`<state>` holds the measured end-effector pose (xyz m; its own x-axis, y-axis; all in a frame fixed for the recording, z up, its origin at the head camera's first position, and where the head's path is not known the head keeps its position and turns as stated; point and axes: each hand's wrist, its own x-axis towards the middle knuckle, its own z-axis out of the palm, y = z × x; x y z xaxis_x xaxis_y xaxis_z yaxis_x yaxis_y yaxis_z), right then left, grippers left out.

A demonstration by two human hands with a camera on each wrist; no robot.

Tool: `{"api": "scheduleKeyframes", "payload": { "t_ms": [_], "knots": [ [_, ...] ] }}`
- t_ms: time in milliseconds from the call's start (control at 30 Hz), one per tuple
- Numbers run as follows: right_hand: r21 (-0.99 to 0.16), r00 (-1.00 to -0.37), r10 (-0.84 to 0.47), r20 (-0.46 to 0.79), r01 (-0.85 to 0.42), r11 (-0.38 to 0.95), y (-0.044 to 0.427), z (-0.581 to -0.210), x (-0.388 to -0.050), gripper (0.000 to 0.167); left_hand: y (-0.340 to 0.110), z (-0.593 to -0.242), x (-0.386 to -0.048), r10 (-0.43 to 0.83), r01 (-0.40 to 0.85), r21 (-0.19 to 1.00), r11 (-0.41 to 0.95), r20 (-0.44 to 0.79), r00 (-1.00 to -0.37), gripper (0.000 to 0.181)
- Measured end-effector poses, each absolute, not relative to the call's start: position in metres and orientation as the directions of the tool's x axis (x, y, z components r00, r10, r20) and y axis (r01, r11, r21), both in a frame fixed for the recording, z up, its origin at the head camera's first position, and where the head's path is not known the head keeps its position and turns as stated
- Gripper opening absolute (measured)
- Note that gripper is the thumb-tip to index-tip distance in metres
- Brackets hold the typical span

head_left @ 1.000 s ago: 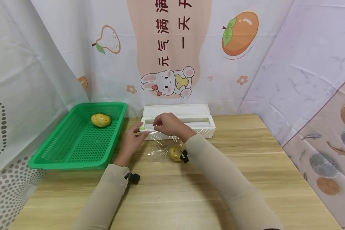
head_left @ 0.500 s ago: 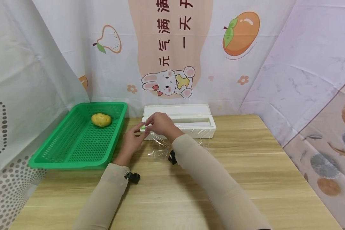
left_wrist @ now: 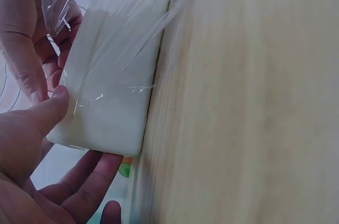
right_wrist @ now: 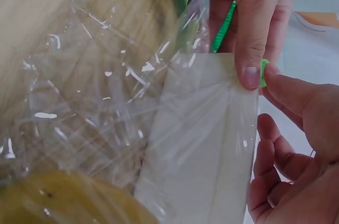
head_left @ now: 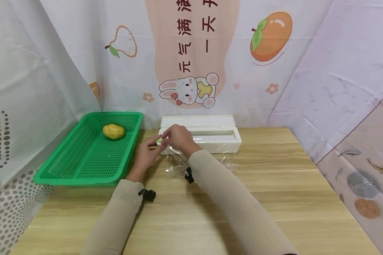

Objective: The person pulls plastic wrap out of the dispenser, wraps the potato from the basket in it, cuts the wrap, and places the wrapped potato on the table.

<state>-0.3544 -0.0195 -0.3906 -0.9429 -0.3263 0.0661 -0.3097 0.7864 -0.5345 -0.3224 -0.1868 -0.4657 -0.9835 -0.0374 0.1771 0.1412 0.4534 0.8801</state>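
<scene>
A white cling film dispenser box point(head_left: 217, 147) sits at the back of the table with its lid point(head_left: 198, 121) raised. My left hand point(head_left: 145, 156) grips its left end, thumb on the front edge and fingers at the end face. At that same corner my right hand point(head_left: 180, 139) pinches the small green slide cutter point(right_wrist: 264, 72). Clear cling film point(head_left: 176, 161) hangs crumpled over the box's front onto the table. Beneath the film, the right wrist view shows part of a yellow potato point(right_wrist: 74, 200); the right forearm hides it in the head view.
A green mesh basket point(head_left: 79, 182) stands on the left of the wooden table point(head_left: 258, 198), with another potato point(head_left: 114, 131) in its back part. A printed curtain point(head_left: 134, 85) hangs right behind the box.
My right hand has slid left along the box's front edge to its left end, and its forearm now covers the potato. The left hand has stayed at the box's end.
</scene>
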Motion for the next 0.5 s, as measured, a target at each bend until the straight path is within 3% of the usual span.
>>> {"api": "scheduleKeyframes", "payload": {
  "t_ms": [500],
  "knots": [
    [-0.386, -0.921, -0.356, 0.157, -0.389, 0.836, -0.0254, -0.3950, -0.3572, 0.011, -0.1859, -0.4629, -0.3221, -0.050, 0.149, 0.869, 0.471, 0.195, -0.980, 0.051]
  ]
}}
